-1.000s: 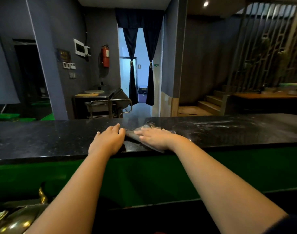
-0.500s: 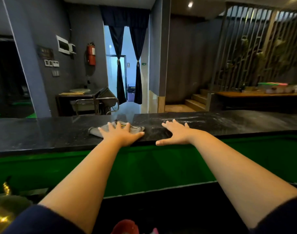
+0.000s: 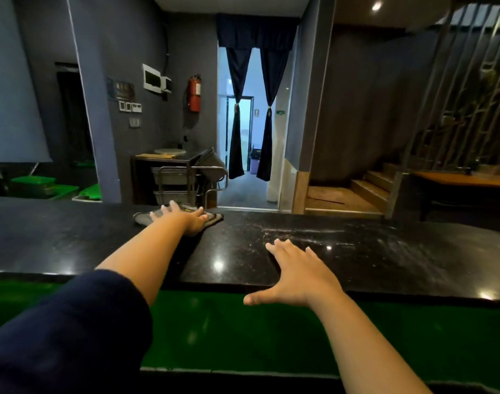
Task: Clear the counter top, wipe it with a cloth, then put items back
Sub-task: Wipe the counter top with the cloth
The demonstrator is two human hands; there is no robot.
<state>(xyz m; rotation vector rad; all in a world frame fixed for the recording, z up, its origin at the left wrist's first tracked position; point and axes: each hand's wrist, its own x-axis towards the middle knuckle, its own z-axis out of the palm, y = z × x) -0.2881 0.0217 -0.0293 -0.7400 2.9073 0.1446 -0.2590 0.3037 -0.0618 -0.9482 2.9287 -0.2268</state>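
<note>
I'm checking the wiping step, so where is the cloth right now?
In the head view the grey cloth lies at the far edge of the black counter top, left of centre, under the flat left hand. The right hand rests apart, near the front edge.

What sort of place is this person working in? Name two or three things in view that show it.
Probably a bar or restaurant service area: a long black stone counter facing a steel service trolley, a wall-mounted fire extinguisher, and a curtained doorway.
</note>
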